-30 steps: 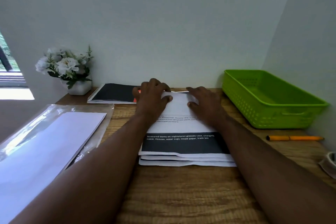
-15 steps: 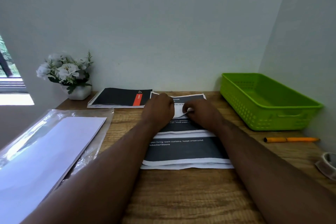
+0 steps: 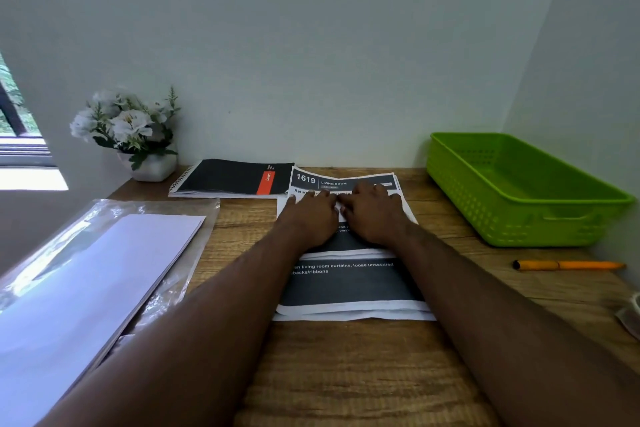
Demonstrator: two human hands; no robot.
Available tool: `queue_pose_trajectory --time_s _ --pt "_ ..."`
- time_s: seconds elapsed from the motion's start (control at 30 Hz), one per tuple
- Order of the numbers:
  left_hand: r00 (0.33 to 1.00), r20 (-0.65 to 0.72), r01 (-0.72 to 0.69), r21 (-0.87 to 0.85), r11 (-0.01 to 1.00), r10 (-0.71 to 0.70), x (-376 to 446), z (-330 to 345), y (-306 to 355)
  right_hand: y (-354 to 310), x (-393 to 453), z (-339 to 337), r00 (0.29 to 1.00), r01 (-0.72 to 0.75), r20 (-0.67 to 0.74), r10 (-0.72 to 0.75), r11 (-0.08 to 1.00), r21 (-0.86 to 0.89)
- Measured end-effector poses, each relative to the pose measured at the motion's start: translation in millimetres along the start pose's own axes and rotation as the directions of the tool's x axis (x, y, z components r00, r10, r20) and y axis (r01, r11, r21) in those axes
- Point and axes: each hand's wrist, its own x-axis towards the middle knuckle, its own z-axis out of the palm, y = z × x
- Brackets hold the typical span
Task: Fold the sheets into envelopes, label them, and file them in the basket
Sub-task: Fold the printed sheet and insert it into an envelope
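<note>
A stack of printed sheets (image 3: 349, 284) with dark bands lies in the middle of the wooden desk. The top sheet is folded, and its folded part covers the middle of the stack. My left hand (image 3: 311, 218) and my right hand (image 3: 372, 213) lie side by side on that fold, fingers stretched forward and pressing it flat. Beyond my fingertips the header "1619 LIVING ROOM" (image 3: 322, 180) shows. A green plastic basket (image 3: 526, 215) stands at the back right with nothing visible inside. An orange pen (image 3: 568, 265) lies in front of the basket.
A pack of white envelopes in clear plastic (image 3: 93, 274) lies at the left. A black spiral notebook (image 3: 235, 177) and a pot of white flowers (image 3: 131, 135) stand at the back against the wall. A tape roll (image 3: 632, 317) peeks in at the right edge.
The top sheet's far edge was drawn back toward me, which uncovered the sheet headed "1619". Both hands then moved forward and flattened onto the fold.
</note>
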Motion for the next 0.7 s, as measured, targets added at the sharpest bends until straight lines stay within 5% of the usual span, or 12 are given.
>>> queue_pose_trajectory --time_s 0.7 --pt "0.997 0.068 0.02 0.012 1.0 -0.021 -3.9 -4.6 -1.3 33.7 -23.6 -27.4 0.954 -0.298 -0.105 0.281 0.932 -0.205"
